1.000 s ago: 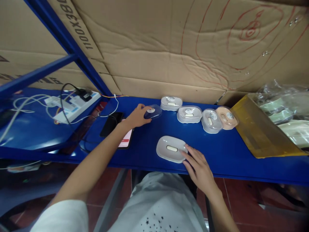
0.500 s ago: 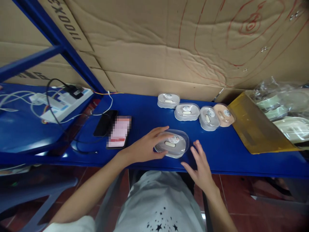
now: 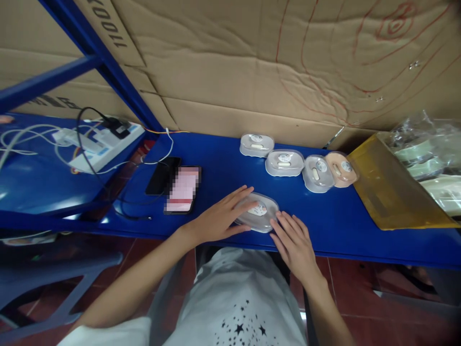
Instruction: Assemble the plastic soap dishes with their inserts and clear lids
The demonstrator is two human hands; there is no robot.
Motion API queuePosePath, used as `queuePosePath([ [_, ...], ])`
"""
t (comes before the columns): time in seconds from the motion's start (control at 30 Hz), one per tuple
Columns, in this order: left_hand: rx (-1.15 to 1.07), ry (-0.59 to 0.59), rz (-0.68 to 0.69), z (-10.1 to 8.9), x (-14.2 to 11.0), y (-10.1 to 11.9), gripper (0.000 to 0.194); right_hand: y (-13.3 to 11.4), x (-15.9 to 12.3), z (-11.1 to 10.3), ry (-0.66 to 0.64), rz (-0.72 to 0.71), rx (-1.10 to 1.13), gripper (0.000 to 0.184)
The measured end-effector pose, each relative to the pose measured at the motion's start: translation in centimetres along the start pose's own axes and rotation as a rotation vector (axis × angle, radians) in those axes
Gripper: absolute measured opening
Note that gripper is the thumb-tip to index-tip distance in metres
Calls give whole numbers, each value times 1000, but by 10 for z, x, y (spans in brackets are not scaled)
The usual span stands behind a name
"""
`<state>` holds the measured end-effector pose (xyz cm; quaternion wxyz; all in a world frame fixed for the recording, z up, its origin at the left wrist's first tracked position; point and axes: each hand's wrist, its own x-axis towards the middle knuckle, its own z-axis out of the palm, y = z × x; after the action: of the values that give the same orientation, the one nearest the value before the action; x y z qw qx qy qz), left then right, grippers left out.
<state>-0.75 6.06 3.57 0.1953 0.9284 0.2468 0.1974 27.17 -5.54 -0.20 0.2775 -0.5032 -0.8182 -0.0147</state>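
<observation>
Dish under the hands: a pale oval dish (image 3: pixel 256 226) sits near the front edge of the blue table (image 3: pixel 219 161), below the person's chest, with a clear lid (image 3: pixel 270 204) over it and a round sticker (image 3: pixel 260 210) on top.
Left hand (image 3: pixel 220 217): reaches over the left end of the lid, fingers spread; one fingertip lies at the sticker, the thumb at the near side. Whether thumb and fingers pinch the lid, I cannot tell.
Right hand (image 3: pixel 293 242): at the right end of the lid, fingers side by side and stretched out, tips touching its edge, clamped on nothing.
Back row: three greyish lidded dishes (image 3: pixel 284 164) and one peach lidded dish (image 3: pixel 341 170) stand toward the back, the peach one at the right end.
Phone (image 3: pixel 183 190): lies to the left of the left hand, its screen lit and blurred; a black item (image 3: pixel 158 179) beside it is probably another phone.
Power strip (image 3: pixel 110 149): far left, crowded with plugs and cables.
Yellow bin (image 3: pixel 383 190): at the right, near the peach dish, with clear plastic bags (image 3: pixel 428 154) of pale green pieces.
Cardboard (image 3: pixel 230 72): stands behind the table, marked with red curved lines.
</observation>
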Motion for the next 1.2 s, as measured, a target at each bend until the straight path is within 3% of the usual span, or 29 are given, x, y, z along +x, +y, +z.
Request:
queuePosePath([
  [0.23,59,-14,38,1,-2,-7,73,-5,5,5,49,-1,35,68],
  [0.57,77,46,-20,18,-6,-9,75,-3,13,8,105,-7,77,63],
  [0.7,-32,88,-31,19,-9,-7,78,-5,14,8,83,2,32,58],
  [0.87,-66,35,-54,16,-11,-7,88,-6,17,8,36,-8,-33,62],
  [1.07,39,66,-26,20,-12,-10,99,-5,15,11,45,-3,-5,73],
  [1.2,168,104,-4,22,-14,-9,96,-3,13,11,-20,-20,12,75],
])
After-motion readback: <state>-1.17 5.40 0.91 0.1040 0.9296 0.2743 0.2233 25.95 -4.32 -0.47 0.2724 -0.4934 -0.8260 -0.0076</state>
